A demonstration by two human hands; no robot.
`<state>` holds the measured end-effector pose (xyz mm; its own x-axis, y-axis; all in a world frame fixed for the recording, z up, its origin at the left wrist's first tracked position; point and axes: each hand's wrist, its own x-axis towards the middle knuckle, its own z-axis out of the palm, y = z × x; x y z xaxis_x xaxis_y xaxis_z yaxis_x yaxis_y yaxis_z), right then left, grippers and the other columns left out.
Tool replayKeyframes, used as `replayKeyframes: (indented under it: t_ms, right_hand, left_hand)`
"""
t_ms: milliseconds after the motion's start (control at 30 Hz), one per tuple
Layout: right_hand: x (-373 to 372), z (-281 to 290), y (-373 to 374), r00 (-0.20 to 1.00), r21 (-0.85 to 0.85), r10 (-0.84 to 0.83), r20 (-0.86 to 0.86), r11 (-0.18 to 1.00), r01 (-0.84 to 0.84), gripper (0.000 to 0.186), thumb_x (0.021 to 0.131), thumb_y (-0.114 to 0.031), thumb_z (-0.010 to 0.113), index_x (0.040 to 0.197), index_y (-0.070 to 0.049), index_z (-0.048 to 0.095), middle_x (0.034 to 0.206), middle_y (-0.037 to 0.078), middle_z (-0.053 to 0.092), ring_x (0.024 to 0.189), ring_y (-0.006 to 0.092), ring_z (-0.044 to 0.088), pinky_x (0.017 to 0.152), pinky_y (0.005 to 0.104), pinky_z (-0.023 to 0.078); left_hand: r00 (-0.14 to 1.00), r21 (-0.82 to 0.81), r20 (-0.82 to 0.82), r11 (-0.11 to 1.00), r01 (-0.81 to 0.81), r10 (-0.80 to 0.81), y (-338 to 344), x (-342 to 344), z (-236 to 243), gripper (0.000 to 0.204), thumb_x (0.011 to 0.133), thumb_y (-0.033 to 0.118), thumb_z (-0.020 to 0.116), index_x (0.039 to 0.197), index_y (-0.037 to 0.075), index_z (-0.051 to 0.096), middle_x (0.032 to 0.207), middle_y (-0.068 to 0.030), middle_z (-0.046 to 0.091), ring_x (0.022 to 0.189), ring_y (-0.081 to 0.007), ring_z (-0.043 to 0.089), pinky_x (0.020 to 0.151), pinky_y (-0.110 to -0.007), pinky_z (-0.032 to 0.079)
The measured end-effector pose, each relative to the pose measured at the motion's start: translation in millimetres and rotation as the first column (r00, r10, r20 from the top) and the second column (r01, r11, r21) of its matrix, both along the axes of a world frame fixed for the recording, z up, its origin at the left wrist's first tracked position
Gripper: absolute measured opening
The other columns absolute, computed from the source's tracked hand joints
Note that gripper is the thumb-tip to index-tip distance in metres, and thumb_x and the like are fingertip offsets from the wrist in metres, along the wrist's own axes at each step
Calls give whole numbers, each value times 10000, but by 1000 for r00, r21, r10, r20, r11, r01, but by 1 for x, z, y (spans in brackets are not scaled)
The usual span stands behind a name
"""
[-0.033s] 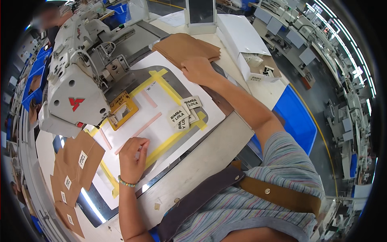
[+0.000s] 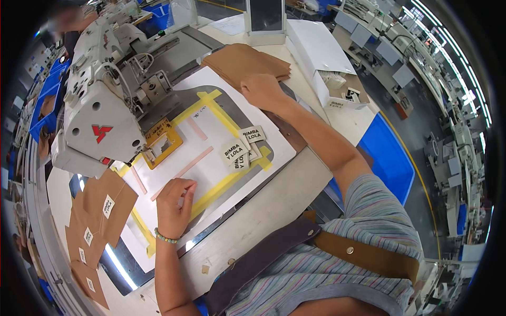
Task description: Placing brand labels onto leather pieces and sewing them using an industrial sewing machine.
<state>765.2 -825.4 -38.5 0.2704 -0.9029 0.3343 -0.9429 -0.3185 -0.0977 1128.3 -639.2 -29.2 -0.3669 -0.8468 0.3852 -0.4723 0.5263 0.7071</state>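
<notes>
My left hand is closed, its fingers curled in, low over the white sheet framed with yellow tape; nothing shows in it. At the near edge of a stack of brown pieces is my right hand, closed, with its fingertips hidden, so I cannot make out what it holds. Several white labels with dark print lie in a loose pile on the sheet between my hands. Pink strips mark the sheet. A yellow frame sits under the head of the white sewing machine.
Brown pieces with white labels on them overlap at the left of the table. A white box holding more labels stands at the far right. Beside the table on the right is a blue bin. Another person is at the far left.
</notes>
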Motion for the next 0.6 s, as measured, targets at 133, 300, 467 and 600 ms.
replayKeyframes:
  t_ms: [133, 300, 467, 600]
  right_hand:
    - [-17, 5, -9, 981, 57, -55, 186, 997, 45, 179, 889, -201, 642, 836, -81, 762, 881, 162, 747, 850, 386, 715, 776, 520, 563]
    - [-12, -2, -10, 999, -40, 3, -44, 999, -5, 202, 874, -226, 704, 911, -32, 750, 1021, 132, 750, 941, 354, 715, 807, 481, 561]
    - [-5, 6, -8, 999, 5, -41, -8, 999, 41, 218, 894, -216, 680, 971, -31, 765, 971, 166, 736, 945, 378, 715, 827, 492, 571]
    - [-5, 6, 9, 997, -93, 68, 34, 994, -64, 266, 901, -123, 606, 1114, -37, 739, 983, 200, 737, 933, 405, 716, 800, 518, 568]
  left_hand:
    - [999, -16, 12, 999, 43, -43, -1, 0, 0, 85, 912, -57, 701, 992, -26, 704, 897, -147, 702, 772, -284, 660, 676, -343, 554]
    - [998, -24, 48, 999, 41, -39, -1, -1, -1, 78, 910, -44, 708, 986, -29, 701, 898, -155, 699, 780, -301, 661, 688, -361, 548]
    - [999, -16, 43, 999, 28, -28, -1, 0, -1, 71, 916, -25, 711, 986, -28, 702, 901, -156, 701, 791, -304, 663, 709, -375, 543]
    - [998, -8, 56, 1000, 30, -30, -1, 0, -3, 72, 915, -6, 717, 985, -22, 708, 906, -159, 707, 807, -323, 666, 728, -392, 546]
